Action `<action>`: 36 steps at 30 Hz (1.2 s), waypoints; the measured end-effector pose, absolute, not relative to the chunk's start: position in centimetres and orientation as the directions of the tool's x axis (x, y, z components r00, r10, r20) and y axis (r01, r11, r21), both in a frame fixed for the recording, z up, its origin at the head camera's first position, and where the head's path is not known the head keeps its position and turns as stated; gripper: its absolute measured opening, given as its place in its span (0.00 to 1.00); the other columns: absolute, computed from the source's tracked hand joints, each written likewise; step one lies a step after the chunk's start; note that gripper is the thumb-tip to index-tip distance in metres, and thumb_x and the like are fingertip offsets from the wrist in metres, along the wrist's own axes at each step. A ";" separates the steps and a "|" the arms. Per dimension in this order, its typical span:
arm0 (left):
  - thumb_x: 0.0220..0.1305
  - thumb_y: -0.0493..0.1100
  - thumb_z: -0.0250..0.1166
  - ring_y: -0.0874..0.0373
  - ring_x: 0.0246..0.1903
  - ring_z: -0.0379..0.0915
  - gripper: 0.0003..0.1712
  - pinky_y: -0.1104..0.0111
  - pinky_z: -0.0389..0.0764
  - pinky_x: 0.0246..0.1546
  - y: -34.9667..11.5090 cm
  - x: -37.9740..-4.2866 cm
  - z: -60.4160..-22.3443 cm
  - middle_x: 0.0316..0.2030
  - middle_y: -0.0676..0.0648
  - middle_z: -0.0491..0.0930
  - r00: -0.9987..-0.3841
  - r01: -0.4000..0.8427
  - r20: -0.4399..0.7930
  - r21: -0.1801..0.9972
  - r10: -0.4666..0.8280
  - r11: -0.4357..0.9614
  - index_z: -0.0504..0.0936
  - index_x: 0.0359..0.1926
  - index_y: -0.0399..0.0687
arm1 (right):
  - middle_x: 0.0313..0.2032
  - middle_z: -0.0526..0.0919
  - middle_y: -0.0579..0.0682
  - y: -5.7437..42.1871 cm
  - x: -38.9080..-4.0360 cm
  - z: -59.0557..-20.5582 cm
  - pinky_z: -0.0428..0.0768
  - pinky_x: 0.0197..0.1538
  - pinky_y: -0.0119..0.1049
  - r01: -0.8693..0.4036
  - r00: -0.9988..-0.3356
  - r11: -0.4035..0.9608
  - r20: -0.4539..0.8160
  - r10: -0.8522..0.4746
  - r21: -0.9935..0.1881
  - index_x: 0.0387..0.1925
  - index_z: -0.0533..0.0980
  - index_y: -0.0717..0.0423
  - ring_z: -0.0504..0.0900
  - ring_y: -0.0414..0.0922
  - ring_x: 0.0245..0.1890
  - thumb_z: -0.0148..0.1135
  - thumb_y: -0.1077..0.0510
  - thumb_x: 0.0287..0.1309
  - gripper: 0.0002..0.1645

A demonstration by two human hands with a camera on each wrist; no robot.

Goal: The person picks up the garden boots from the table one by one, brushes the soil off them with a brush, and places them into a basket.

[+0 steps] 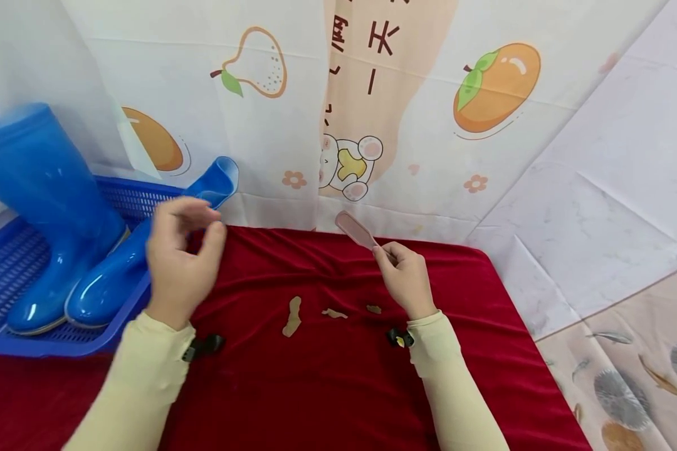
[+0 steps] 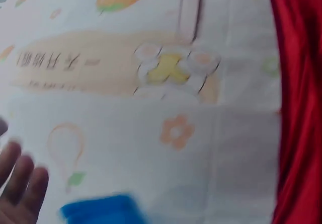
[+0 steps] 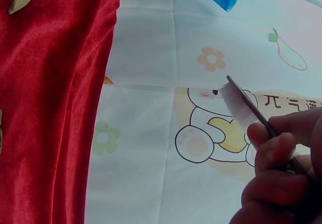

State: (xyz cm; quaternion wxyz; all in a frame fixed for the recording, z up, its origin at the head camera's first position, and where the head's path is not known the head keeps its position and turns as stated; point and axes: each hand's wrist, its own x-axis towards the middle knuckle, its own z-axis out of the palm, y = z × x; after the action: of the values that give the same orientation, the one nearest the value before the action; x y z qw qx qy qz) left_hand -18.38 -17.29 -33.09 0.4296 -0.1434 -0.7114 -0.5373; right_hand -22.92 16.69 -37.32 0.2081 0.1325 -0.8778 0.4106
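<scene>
My right hand (image 1: 406, 275) grips the handle of a small pinkish-brown brush (image 1: 354, 228) above the far edge of the red cloth. In the right wrist view, pale bristles (image 3: 237, 103) stand out from one side of the brush, and the curled fingers of the hand (image 3: 276, 183) wrap its handle. My left hand (image 1: 180, 263) is raised in front of the blue boots, holding nothing, with its fingers loosely bent. One rubber boot (image 1: 45, 181) stands upright; the other boot (image 1: 104, 285) leans over, partly hidden behind my left hand. Blurred left fingers (image 2: 32, 189) show in the left wrist view.
A blue plastic basket (image 1: 79, 347) on the left contains the boots. Three thin brownish scraps (image 1: 293, 316) lie on the red velvet cloth (image 1: 293, 394). A white printed curtain (image 1: 282, 144) hangs behind the table. Dark wrist-worn cameras (image 1: 205, 346) sit at both cuffs.
</scene>
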 end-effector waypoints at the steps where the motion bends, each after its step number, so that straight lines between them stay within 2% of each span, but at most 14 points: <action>1: 0.65 0.32 0.66 0.58 0.47 0.78 0.15 0.74 0.77 0.53 -16.8 -18.4 -33.7 0.45 0.48 0.83 -0.625 0.656 0.757 0.641 -0.190 0.397 0.79 0.52 0.32 | 0.17 0.73 0.45 16.6 -22.9 -37.3 0.63 0.21 0.33 -0.405 -0.877 0.625 0.476 -0.059 -0.667 0.28 0.83 0.52 0.64 0.41 0.16 0.64 0.52 0.72 0.15; 2: 0.65 0.33 0.67 0.58 0.47 0.79 0.15 0.75 0.77 0.53 -16.3 -18.5 -34.2 0.45 0.47 0.83 -0.667 0.636 0.734 0.649 -0.124 0.418 0.79 0.52 0.33 | 0.17 0.73 0.45 16.6 -22.9 -37.4 0.63 0.21 0.33 -0.407 -0.876 0.623 0.479 -0.058 -0.669 0.28 0.82 0.52 0.64 0.40 0.17 0.65 0.52 0.72 0.15; 5: 0.69 0.38 0.67 0.55 0.51 0.79 0.16 0.66 0.79 0.58 -15.6 -19.0 -35.6 0.50 0.46 0.84 -0.795 0.536 0.606 0.675 0.034 0.508 0.80 0.55 0.41 | 0.17 0.73 0.45 16.3 -22.7 -37.3 0.63 0.21 0.33 -0.407 -0.874 0.616 0.484 -0.048 -0.674 0.26 0.82 0.53 0.64 0.39 0.17 0.65 0.53 0.71 0.15; 7: 0.71 0.41 0.66 0.51 0.55 0.78 0.18 0.57 0.79 0.61 -15.7 -19.4 -36.3 0.54 0.45 0.82 -0.855 0.465 0.513 0.695 0.074 0.548 0.79 0.59 0.44 | 0.17 0.73 0.45 16.2 -22.7 -37.4 0.64 0.21 0.33 -0.406 -0.873 0.615 0.486 -0.042 -0.676 0.26 0.81 0.53 0.64 0.39 0.17 0.65 0.53 0.71 0.15; 9: 0.72 0.42 0.65 0.46 0.58 0.76 0.20 0.47 0.77 0.62 -16.1 -19.8 -36.9 0.56 0.43 0.81 -0.888 0.411 0.455 0.715 0.070 0.565 0.77 0.62 0.43 | 0.16 0.72 0.45 16.0 -22.6 -37.4 0.63 0.21 0.33 -0.405 -0.874 0.613 0.484 -0.042 -0.679 0.26 0.82 0.53 0.64 0.38 0.16 0.65 0.53 0.71 0.15; 10: 0.72 0.43 0.65 0.45 0.58 0.76 0.21 0.46 0.76 0.63 -16.3 -19.9 -37.2 0.57 0.43 0.80 -0.898 0.389 0.436 0.723 0.060 0.571 0.76 0.63 0.43 | 0.16 0.72 0.45 16.0 -22.6 -37.4 0.63 0.21 0.33 -0.405 -0.875 0.612 0.481 -0.046 -0.679 0.26 0.82 0.53 0.64 0.38 0.16 0.65 0.53 0.71 0.15; 17: 0.73 0.43 0.64 0.43 0.61 0.73 0.24 0.44 0.73 0.65 -17.0 -20.5 -38.2 0.61 0.41 0.77 -0.927 0.316 0.375 0.734 0.029 0.601 0.74 0.66 0.42 | 0.16 0.71 0.45 15.7 -22.4 -37.5 0.63 0.20 0.33 -0.400 -0.881 0.620 0.469 -0.058 -0.675 0.28 0.82 0.52 0.63 0.38 0.16 0.64 0.52 0.72 0.15; 36: 0.74 0.43 0.63 0.40 0.60 0.73 0.23 0.42 0.73 0.65 -18.9 -20.2 -39.1 0.60 0.38 0.77 -0.945 0.232 0.325 0.734 -0.030 0.638 0.73 0.65 0.41 | 0.16 0.71 0.45 16.3 -22.6 -37.4 0.62 0.20 0.32 -0.401 -0.873 0.632 0.485 -0.044 -0.663 0.27 0.81 0.52 0.63 0.41 0.16 0.64 0.51 0.72 0.16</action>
State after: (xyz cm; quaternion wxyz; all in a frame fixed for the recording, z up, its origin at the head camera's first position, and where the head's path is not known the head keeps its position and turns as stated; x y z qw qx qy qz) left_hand -20.21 -18.88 -39.14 0.1557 -0.0565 -0.8916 -0.4214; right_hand -22.60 16.33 -37.40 0.2175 0.1270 -0.8767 0.4098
